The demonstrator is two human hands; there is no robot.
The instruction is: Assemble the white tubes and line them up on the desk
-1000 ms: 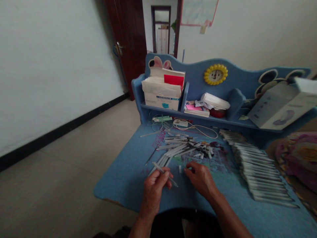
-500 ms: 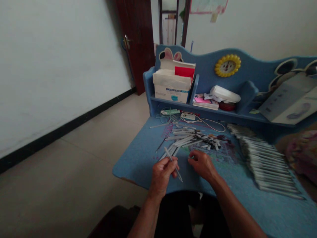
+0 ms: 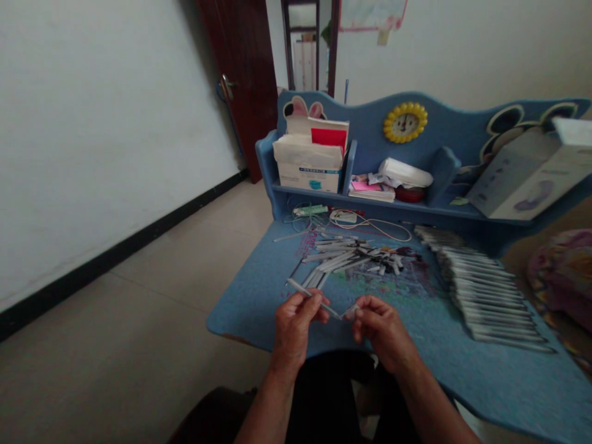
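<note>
My left hand (image 3: 298, 317) is closed around a slim white pen (image 3: 300, 287), its pointed end slanting down to the right. Close by on the right, my right hand (image 3: 377, 320) pinches a small pale piece that looks like a pen cap (image 3: 351, 311), right at the pen's tip; whether the two touch I cannot tell. Beyond the hands lies a loose pile of white pens (image 3: 333, 254). Small caps (image 3: 386, 264), white and dark, are heaped at its right end.
A long row of assembled-looking pens (image 3: 490, 290) lies on the blue desk (image 3: 250, 290) at the right. Behind stand a shelf with a mask box (image 3: 308, 176), papers (image 3: 370, 191) and a white carton (image 3: 522, 179). A white cord (image 3: 388, 228) loops below the shelf.
My right hand has come back from near the pile with the small cap toward the pen tip. The pen in my left hand has tilted flatter. The view has shifted slightly right.
</note>
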